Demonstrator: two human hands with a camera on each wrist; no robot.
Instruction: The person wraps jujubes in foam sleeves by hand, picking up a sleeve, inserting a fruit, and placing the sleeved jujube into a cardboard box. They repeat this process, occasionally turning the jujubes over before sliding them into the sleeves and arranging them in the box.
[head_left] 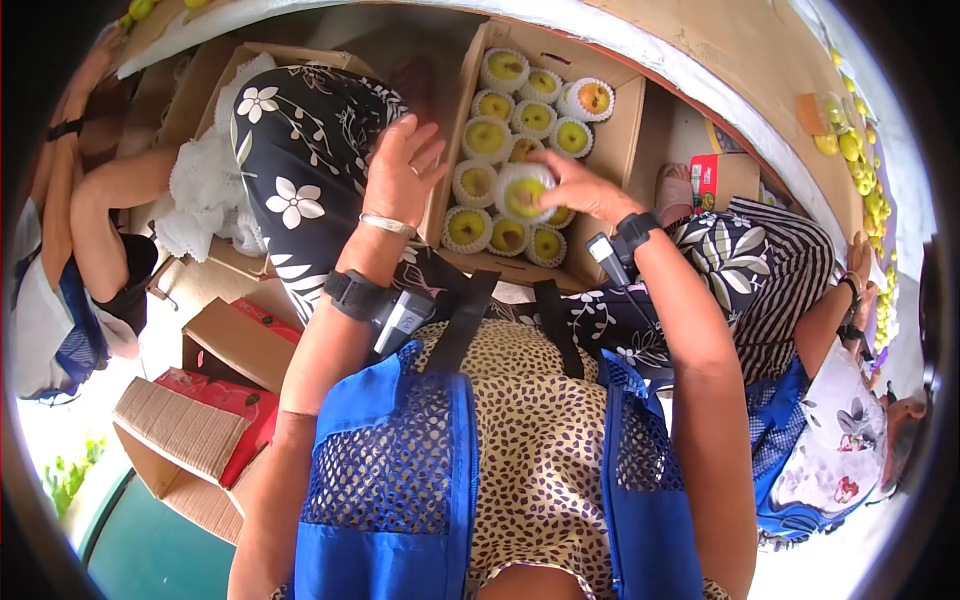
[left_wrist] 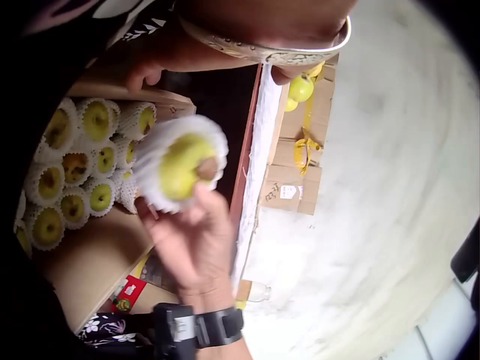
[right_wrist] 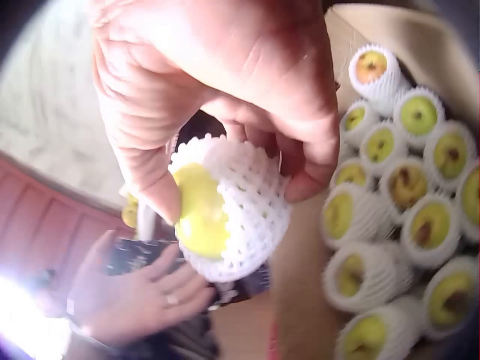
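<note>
Item: one yellow-green fruit (head_left: 525, 192) in a white foam-net sleeve (right_wrist: 251, 217), gripped by the right hand (head_left: 585, 192). Thumb on one side, at the exposed skin; curled fingers on the other, against the netting; a grip that probably steadies the fruit without pressing hard on it. The sleeve's open end leaves part of the skin bare, seemingly so that it is padded around its sides yet can be seen. Item: the left hand (head_left: 402, 175), open and holding nothing, fingers loosely spread, a bracelet (head_left: 388, 225) at its wrist; raised perhaps to be ready beside the other. Item: one cardboard box (head_left: 612, 140), in front of the person between the knees, likely set there to be within reach of both hands. Contents: more sleeved fruits (head_left: 485, 138), close together, open ends mostly upward, the netting presumably keeping skins from rubbing; one orange-tinted example (head_left: 592, 97) among them. Also listed: white netting (head_left: 205, 190) beside the left knee, and opened cartons (head_left: 200, 420) farther off on that side. Position of the held fruit: above the box, at the right hand's fingertips, to the right of the left hand and apart from it. Its exact height over the others cannot be told.
</note>
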